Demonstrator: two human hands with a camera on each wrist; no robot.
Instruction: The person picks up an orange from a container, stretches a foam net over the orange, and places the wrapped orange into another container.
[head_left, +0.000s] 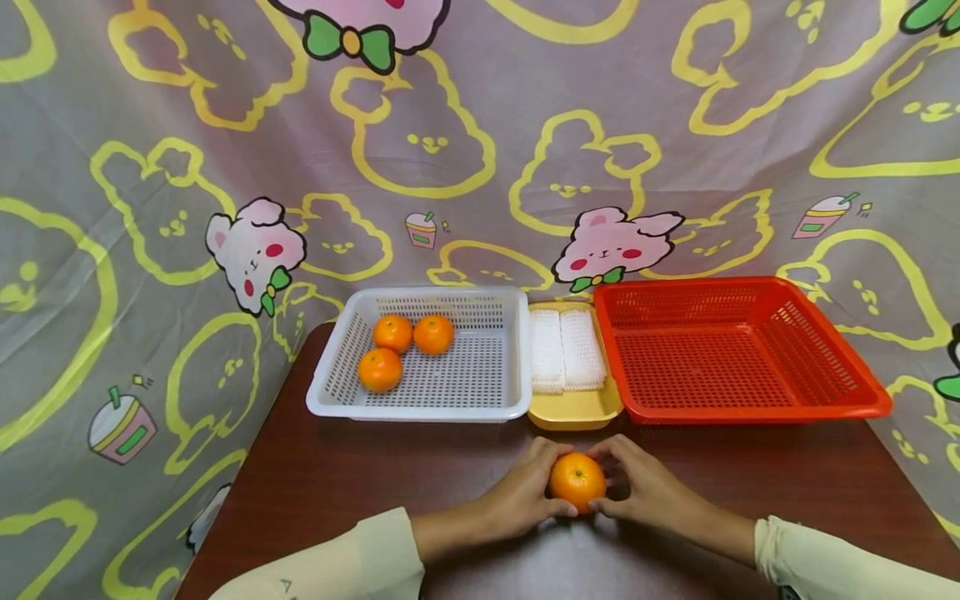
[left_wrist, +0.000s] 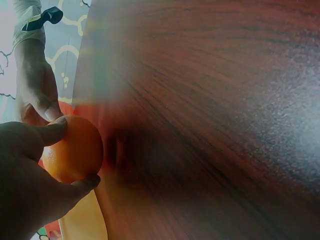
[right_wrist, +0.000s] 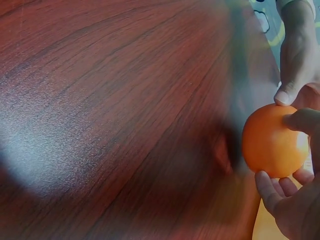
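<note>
An orange (head_left: 577,482) is held between both hands above the near middle of the table, its stem end facing up. My left hand (head_left: 522,492) grips its left side with thumb and fingers curled round it. From the right, my right hand (head_left: 643,490) pinches the same orange (right_wrist: 274,141), thumb at the near side and fingers at the far side. In the left wrist view the orange (left_wrist: 75,150) appears slightly off the wood, with a dark reflection beside it. Three more oranges (head_left: 380,369) lie at the left of a white basket (head_left: 480,412).
A yellow tray (head_left: 574,410) with white foam net sleeves (head_left: 581,350) stands between the white basket and a red basket (head_left: 750,412). The dark wooden table (head_left: 315,492) runs up to a patterned cloth (head_left: 465,108) behind and at both sides.
</note>
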